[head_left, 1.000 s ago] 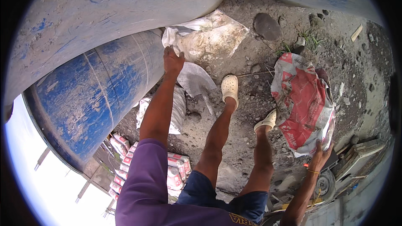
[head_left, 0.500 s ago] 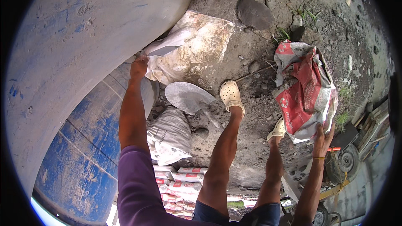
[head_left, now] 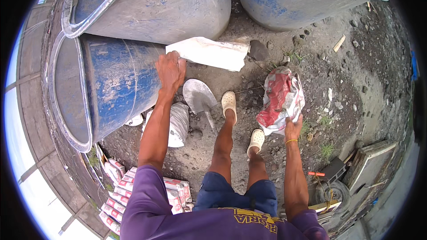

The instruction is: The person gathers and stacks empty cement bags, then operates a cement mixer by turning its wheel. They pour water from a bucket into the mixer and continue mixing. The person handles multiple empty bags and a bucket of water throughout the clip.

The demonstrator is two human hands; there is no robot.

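Observation:
My left hand [head_left: 171,70] is closed on the edge of a dirty white sack [head_left: 207,53], which stretches rightward from my fingers in front of a large blue drum. In my right hand [head_left: 293,129] is the lower edge of a crumpled red-and-white sack [head_left: 284,95], hanging above the gravelly ground. Between my left arm and my feet lies a shovel [head_left: 198,94] with a grey-crusted blade. Close to my left forearm stands a filled whitish sack [head_left: 179,123], partly hidden by that arm.
Blue drums caked with grey stand ahead [head_left: 178,9], ahead to the right [head_left: 298,0] and at left [head_left: 120,75]. Stacked red-and-white bags [head_left: 118,198] lie at the lower left. A wheelbarrow wheel [head_left: 333,194] and boards [head_left: 371,160] are at right. A flat stone [head_left: 258,50] lies ahead.
My view has shifted, so more of the drums shows. The white sack has gone from lying spread on the ground to being pulled up in my left hand. Both hands keep their hold.

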